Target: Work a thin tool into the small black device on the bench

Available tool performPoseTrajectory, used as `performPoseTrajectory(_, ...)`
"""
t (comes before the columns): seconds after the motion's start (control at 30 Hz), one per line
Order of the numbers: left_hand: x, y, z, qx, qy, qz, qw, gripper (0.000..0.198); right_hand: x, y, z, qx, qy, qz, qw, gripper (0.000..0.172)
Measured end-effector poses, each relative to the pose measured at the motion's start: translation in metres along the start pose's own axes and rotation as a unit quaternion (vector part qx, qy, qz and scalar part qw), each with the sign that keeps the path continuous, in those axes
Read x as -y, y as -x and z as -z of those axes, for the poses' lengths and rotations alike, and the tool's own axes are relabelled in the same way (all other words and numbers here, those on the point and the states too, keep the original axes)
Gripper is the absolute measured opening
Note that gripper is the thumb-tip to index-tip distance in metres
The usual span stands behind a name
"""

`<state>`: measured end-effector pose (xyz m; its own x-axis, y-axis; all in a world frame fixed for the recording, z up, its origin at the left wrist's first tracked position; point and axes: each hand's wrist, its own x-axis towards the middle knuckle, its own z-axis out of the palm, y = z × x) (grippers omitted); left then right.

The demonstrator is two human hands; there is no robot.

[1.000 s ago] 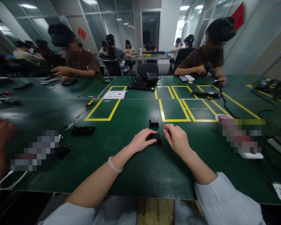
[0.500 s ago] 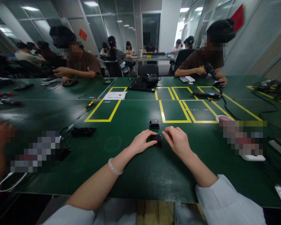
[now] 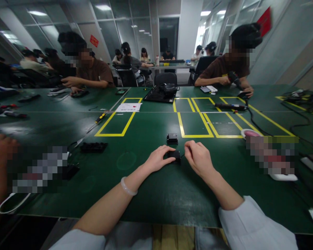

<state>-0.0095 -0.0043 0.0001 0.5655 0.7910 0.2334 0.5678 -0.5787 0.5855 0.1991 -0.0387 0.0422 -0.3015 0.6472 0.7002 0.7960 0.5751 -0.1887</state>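
My left hand [image 3: 158, 159] is closed around the left side of a small black block [image 3: 175, 156] on the green table, thumb and fingers gripping it. My right hand [image 3: 199, 158] is just to the right of that block, its fingers curled in a pinch. A thin dark piece [image 3: 182, 156] runs between the block and those fingers; its kind is too small to tell. Directly beyond my left hand stands a second black block [image 3: 172, 138], which neither hand touches.
Yellow tape outlines [image 3: 110, 134] mark the green table [image 3: 151, 194]. A black ridged part [image 3: 94, 147] lies to the left, near a yellow-black screwdriver [image 3: 100, 118]. A white-rimmed, pixelated object [image 3: 281, 177] is at right. Co-workers sit opposite; another person's hand [image 3: 1, 149] shows at left.
My right hand has shifted slightly to the right, a little farther from the block. My left hand keeps its grip, and the whole view has moved only a touch.
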Motion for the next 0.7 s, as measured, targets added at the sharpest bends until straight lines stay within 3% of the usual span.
performPoseTrajectory(0.17,0.0011,-0.0003,-0.0003,0.002,-0.003,0.007,1.000,0.034,0.0000,-0.0001,0.0001,0.000,0.002,-0.003,1.000,0.019)
performPoseTrajectory(0.7,-0.0001,-0.0007,0.0004,0.004,0.002,0.004,1.000,0.035,-0.0029,0.0010,-0.0004,0.009,-0.013,-0.006,1.000,0.013)
